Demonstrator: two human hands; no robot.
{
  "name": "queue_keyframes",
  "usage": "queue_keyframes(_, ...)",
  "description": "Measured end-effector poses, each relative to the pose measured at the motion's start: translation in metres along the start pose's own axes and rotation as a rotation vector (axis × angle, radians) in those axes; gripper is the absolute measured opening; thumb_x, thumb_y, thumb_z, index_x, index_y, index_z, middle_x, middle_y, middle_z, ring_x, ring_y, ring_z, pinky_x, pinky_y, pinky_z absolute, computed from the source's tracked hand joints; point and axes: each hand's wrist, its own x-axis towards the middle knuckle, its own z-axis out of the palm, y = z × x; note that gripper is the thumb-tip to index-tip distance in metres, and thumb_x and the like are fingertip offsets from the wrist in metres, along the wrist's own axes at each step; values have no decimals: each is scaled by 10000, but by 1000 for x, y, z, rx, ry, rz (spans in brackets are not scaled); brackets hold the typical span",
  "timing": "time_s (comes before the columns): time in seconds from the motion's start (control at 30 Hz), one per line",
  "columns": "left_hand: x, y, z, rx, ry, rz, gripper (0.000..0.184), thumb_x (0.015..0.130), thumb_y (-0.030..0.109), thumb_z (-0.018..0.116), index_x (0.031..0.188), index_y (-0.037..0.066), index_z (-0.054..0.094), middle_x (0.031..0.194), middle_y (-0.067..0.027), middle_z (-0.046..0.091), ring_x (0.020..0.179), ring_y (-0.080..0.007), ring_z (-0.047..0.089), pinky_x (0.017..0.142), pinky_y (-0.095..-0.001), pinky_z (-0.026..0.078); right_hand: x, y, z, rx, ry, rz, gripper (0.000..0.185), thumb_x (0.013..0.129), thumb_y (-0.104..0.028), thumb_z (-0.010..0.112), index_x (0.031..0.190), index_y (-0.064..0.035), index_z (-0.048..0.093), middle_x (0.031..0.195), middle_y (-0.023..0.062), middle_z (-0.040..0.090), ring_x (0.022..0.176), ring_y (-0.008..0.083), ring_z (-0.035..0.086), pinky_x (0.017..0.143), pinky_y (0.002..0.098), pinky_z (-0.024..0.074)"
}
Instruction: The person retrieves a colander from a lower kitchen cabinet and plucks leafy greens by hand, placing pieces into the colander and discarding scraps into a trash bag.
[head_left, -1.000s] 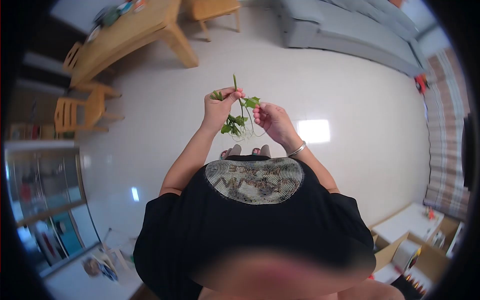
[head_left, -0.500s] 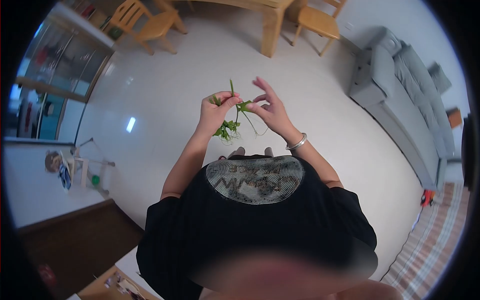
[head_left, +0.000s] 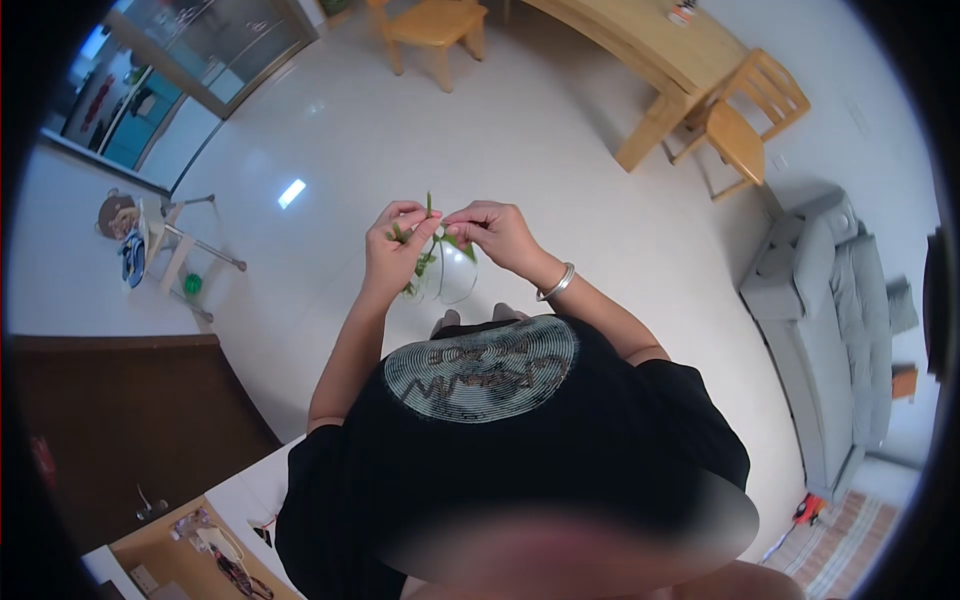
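Note:
In the middle of the head view, my left hand [head_left: 393, 250] is closed around a green leafy sprig [head_left: 424, 268]. It looks like a pea shoot, with thin curling tendrils hanging below the fingers and a stem end poking up above them. Right beside it, my right hand [head_left: 502, 238] pinches the sprig near its stem, thumb and fingertips together. A green leaf hangs below the right fingertips, and one long tendril loops down. The exact pinch point is partly hidden by the fingers. A silver bangle [head_left: 556, 283] circles my right wrist.
Pale floor tiles [head_left: 330, 130] lie below. A wooden table [head_left: 650, 60] and chairs [head_left: 735, 145] stand ahead, a grey sofa [head_left: 820, 340] to the right. At left are a high chair [head_left: 180, 240] and a brown door [head_left: 130, 430]; an open drawer [head_left: 170, 560] is near me.
My right hand, earlier apart with fingers spread, has closed in beside my left and pinches the sprig. The view has turned left, so the furniture appears shifted.

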Motion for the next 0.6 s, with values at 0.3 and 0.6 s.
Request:
queue_keyframes(0.3, 84, -91, -147, -38, 185, -80, 129, 813, 66, 668, 938, 54, 699, 831, -32, 610, 756, -100, 562, 640, -220, 434, 199, 14, 102, -278, -394, -157, 188, 837, -164, 659, 965, -28, 675, 728, 51, 591, 638, 104, 574, 572, 255, 463)
queue_keyframes(0.6, 256, -192, -323, 62, 525, -267, 125, 793, 91, 701, 888, 11, 687, 841, -35, 647, 697, -82, 558, 616, -223, 430, 494, 30, 206, -168, -572, -290, 160, 864, -164, 588, 896, -16, 640, 768, 103, 599, 702, 207, 594, 651, 319, 472)
